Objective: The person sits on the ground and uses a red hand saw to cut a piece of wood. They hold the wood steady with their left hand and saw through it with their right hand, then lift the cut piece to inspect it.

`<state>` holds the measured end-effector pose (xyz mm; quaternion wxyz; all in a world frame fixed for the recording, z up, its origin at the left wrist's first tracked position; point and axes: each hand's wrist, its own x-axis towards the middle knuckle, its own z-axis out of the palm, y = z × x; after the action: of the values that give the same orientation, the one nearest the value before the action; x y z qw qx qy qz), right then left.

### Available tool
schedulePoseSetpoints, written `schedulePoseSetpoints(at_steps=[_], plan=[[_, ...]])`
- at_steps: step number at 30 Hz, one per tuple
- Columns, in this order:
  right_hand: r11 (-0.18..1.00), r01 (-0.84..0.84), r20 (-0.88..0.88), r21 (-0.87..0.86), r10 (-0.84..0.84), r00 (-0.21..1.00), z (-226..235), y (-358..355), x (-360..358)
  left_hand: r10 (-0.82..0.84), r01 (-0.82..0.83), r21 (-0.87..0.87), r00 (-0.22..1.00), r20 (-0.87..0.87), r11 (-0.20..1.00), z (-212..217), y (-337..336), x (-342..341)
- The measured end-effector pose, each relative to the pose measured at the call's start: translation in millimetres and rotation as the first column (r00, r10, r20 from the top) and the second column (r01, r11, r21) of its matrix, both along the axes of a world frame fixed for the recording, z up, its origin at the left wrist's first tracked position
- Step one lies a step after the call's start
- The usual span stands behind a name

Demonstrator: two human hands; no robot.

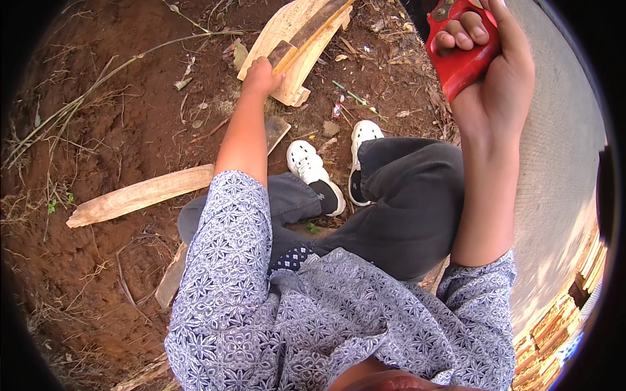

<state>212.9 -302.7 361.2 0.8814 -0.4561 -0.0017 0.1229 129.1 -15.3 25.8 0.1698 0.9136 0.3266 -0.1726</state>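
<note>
My right hand is raised at the upper right, its fingers wrapped through the red handle of what looks like a handsaw. Only a dark sliver of the blade shows; the rest is cut off by the picture's top edge. Further left, my left hand is closed at the near end of a narrow wooden strip, with its fingertips partly hidden. That strip lies along a wider pale board with curved grain, low over the ground. The red handle and the wood are well apart.
A rough plank lies on the brown soil to the left, near dry branches. My white shoes stand between the wood and my bent legs. A grey concrete surface runs along the right, with stacked wood at lower right.
</note>
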Motion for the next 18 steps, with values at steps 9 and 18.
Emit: schedulePoseSetpoints(at_steps=[9, 18], plan=[[0.999, -0.041, -0.027, -0.032, 0.04, 0.999, 5, -1, -10, 0.036, -0.035, 0.029, 0.999, -0.035, 0.999, 10, -11, 3], [0.998, 0.055, 0.12, -0.027, -0.051, 0.991, -31, -42, 38, 0.071, -0.069, 0.053, 0.997, -0.032, 0.996, 7, -13, -5]])
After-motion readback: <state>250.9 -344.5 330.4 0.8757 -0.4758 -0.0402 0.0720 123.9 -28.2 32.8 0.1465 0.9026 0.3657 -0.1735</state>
